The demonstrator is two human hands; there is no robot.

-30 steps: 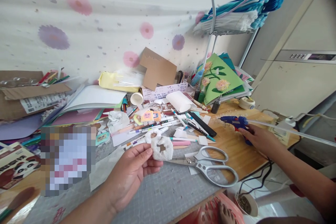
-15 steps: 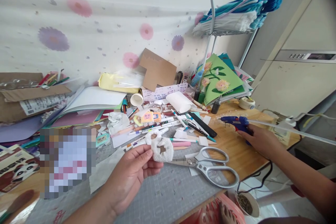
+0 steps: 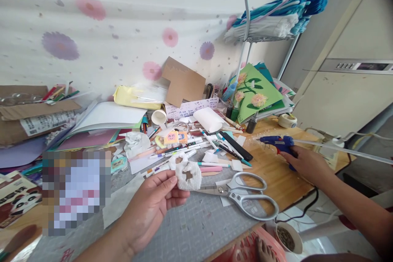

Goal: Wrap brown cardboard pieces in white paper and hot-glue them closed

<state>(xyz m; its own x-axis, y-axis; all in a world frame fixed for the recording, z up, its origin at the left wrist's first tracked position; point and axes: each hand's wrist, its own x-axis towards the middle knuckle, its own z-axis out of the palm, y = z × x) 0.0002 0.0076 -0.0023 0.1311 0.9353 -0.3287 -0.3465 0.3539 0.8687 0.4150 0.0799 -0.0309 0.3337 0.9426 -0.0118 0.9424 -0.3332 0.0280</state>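
Note:
My left hand (image 3: 152, 206) holds a small white fuzzy ring-shaped piece (image 3: 188, 175) between thumb and fingers, low over the grey cutting mat (image 3: 196, 225). My right hand (image 3: 303, 163) grips the handle of a blue glue gun (image 3: 276, 142) at the right side of the wooden table, its nozzle pointing left and a clear glue stick (image 3: 340, 149) trailing out behind it. Large silver scissors (image 3: 242, 194) lie on the mat between my two hands.
Pens, markers and paper scraps (image 3: 196, 147) litter the table's middle. Cardboard boxes (image 3: 33, 110) and paper sheets pile up at the left. A green flower card (image 3: 254, 92) leans by a wire rack (image 3: 270, 20) of pipe cleaners. Tape roll (image 3: 287, 120) sits far right.
My right hand has lifted the glue gun slightly and shifted it a little to the right. My left hand keeps the white piece almost still.

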